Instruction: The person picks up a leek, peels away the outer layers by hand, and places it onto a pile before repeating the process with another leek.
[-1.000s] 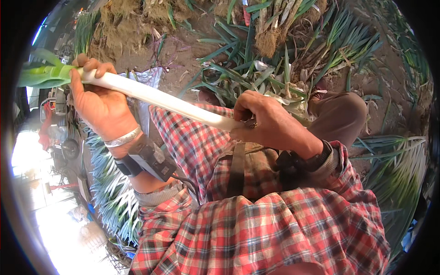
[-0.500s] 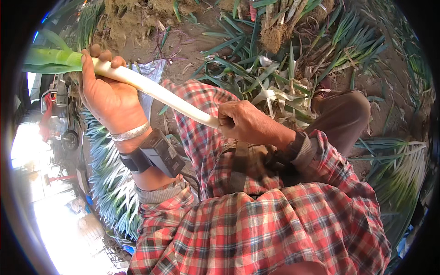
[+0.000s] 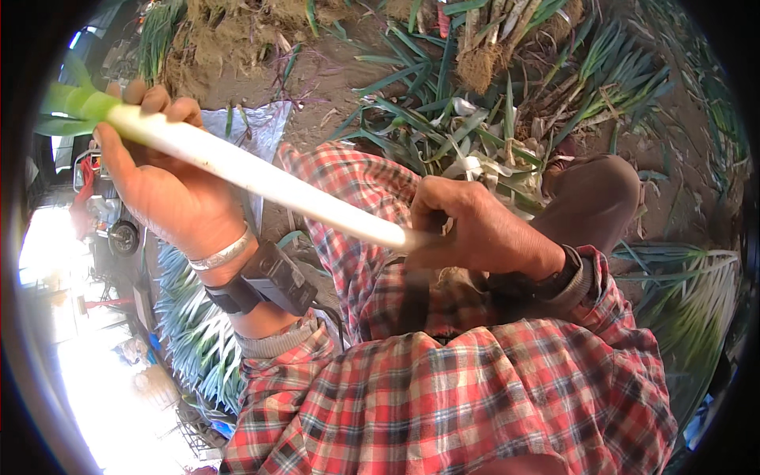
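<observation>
A long green onion (image 3: 261, 174) with a thick white stem lies slantwise in front of me, its green leaves at the upper left. My left hand (image 3: 170, 178), palm up, grips the stem just below the leaves, the thumb on one side and the fingers curled round the other. My right hand (image 3: 491, 233) is closed at the stem's thin lower end, thumb and fingers pinched there. That tip is blurred and partly hidden by the fingers.
Stripped leaves and pale skins (image 3: 467, 158) lie heaped on the ground ahead. Unpeeled onions with brown roots (image 3: 479, 67) are at the top. Rows of white-stemmed onions (image 3: 198, 324) lie at the left, another bundle (image 3: 697, 293) at the right. A plastic sheet (image 3: 265, 127) is beyond my left wrist.
Both hands have moved apart: the left a little left, the right to the right and slightly down. The onion's white stem appears nearer and larger, and its thin end has shifted right.
</observation>
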The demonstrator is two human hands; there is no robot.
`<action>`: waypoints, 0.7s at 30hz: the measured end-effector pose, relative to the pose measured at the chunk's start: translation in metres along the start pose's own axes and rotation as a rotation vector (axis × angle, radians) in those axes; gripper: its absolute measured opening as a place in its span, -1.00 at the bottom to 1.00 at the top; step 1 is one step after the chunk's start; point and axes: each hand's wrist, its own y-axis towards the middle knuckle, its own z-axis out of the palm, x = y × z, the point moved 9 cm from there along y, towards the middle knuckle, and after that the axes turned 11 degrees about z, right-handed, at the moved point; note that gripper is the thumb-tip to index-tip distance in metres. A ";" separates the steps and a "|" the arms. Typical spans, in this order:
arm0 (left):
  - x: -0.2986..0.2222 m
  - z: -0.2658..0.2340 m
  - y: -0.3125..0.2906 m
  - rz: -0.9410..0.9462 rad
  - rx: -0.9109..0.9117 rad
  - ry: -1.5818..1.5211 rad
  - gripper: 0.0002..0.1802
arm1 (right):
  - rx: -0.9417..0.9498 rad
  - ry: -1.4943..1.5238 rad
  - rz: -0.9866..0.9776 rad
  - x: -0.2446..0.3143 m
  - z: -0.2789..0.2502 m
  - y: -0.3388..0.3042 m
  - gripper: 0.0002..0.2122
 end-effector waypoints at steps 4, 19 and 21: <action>0.005 0.013 -0.004 0.066 0.047 -0.026 -0.71 | -0.076 -0.047 -0.004 0.005 -0.002 -0.007 -0.66; 0.015 0.014 -0.005 0.144 -0.192 0.366 -0.69 | 0.016 -0.042 -0.059 0.005 0.003 -0.008 -0.70; 0.022 0.020 -0.013 0.129 -0.218 0.372 -0.68 | 0.037 -0.018 -0.007 -0.001 0.007 -0.011 -0.71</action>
